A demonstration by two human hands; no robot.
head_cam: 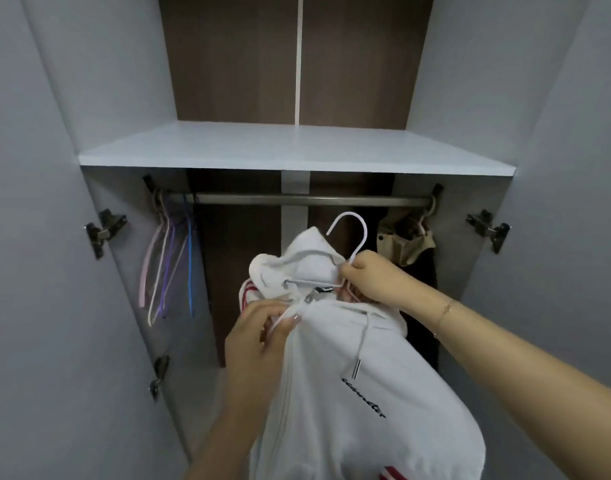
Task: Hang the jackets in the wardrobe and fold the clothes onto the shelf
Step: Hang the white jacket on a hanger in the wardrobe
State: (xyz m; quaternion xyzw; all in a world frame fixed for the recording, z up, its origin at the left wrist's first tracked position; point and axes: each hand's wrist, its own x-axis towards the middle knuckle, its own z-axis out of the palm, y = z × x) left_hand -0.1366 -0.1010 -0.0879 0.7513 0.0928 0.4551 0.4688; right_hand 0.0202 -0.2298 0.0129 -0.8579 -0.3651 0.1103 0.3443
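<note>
I am in the middle of seating the white zip-up hooded cotton jacket on the thin white coated-wire hanger, held up in front of the open wardrobe just below the round grey metal rail; the jacket is not yet hung. My right hand has its grip pinched narrow on the hanger's neck, just under the hook; my left hand has its fingers curled on the hanger's left arm and the fabric by the zip. To do this well, I judge I should keep the right grip firm on the neck so the hook stays upright, let the left work the shoulder seam fully over the wire end, and check both shoulders sit evenly before lifting the hook to the bare middle of the rail; the soft hood is bunched over the hanger's top and could drag the jacket off if left lumpy. The cloth looks thick, fleecy and limp, with red stripes on a sleeve; a grey drawstring with a metal tip dangles loose. The slim pastel hangers hang at the rail's left end; a dark garment with a beige collar hangs at the right; the flat smooth pale shelf sits above.
</note>
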